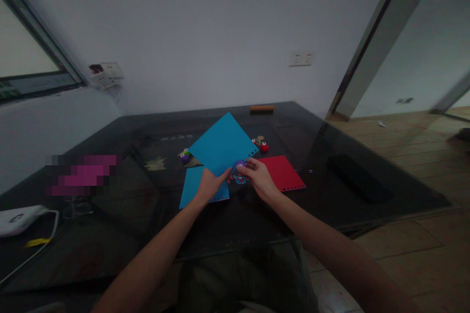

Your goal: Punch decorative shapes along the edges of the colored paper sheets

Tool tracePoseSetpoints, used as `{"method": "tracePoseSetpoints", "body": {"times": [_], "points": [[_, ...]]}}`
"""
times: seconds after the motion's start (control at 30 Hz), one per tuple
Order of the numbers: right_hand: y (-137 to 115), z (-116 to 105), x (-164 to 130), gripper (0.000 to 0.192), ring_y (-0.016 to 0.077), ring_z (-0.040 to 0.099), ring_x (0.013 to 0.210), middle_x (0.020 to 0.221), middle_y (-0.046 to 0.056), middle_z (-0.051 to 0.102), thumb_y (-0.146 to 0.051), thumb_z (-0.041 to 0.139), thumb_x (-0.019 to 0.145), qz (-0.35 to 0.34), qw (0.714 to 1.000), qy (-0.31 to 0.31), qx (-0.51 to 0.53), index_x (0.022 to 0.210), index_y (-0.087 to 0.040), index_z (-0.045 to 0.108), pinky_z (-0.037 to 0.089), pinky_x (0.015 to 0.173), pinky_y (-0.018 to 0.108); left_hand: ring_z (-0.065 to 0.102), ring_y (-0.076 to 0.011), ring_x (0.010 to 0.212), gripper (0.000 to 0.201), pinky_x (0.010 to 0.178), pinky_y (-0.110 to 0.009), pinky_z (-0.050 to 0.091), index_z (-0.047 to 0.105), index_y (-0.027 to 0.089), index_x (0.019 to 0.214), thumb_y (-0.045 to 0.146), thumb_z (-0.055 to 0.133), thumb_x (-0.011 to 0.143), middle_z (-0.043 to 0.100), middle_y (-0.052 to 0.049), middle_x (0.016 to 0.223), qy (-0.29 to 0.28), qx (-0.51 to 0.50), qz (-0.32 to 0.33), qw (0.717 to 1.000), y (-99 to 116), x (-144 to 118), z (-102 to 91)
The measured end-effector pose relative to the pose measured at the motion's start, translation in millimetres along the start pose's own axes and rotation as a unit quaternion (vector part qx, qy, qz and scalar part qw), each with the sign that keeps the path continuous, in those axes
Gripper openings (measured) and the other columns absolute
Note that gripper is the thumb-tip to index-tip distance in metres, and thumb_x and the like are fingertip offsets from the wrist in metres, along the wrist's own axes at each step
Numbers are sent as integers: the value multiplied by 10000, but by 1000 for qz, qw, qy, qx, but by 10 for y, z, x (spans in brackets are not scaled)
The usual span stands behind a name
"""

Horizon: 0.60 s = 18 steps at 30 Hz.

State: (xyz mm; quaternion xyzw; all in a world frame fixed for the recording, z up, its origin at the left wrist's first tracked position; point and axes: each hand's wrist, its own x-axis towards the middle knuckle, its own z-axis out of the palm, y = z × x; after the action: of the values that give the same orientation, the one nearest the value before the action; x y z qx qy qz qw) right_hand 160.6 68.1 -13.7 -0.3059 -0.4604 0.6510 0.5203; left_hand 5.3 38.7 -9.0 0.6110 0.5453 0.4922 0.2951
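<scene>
My left hand [209,185] holds up a blue paper sheet [220,144] by its lower corner, tilted above the dark glass table [147,205]. My right hand [257,176] grips a small purple paper punch [240,163] against the sheet's lower right edge, where a row of punched holes shows. A second blue sheet [191,186] lies flat under my left hand. A red sheet [282,172] with a punched edge lies right of my right hand. Small coloured cut-outs [240,180] lie between my hands.
More small punches stand on the table: a purple and green pair [185,155] at the left, red ones [261,145] at the right. An orange block [262,108] sits at the far edge. A black flat object [352,176] lies right. A white device [18,219] with cable lies left.
</scene>
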Motion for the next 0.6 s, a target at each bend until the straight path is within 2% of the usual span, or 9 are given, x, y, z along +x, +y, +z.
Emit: {"method": "tracePoseSetpoints", "body": {"times": [0.6], "points": [[-7,4,-4,294,157,594,745,790,19,650,-292,806,547,-10,1000,1,-5,761,-191,630,448,752,314,629,-177,560,232,640,-291,504,613,165,616,354,592,748,667,-40,586,9,2,-11,1000,49,-3,0]]}}
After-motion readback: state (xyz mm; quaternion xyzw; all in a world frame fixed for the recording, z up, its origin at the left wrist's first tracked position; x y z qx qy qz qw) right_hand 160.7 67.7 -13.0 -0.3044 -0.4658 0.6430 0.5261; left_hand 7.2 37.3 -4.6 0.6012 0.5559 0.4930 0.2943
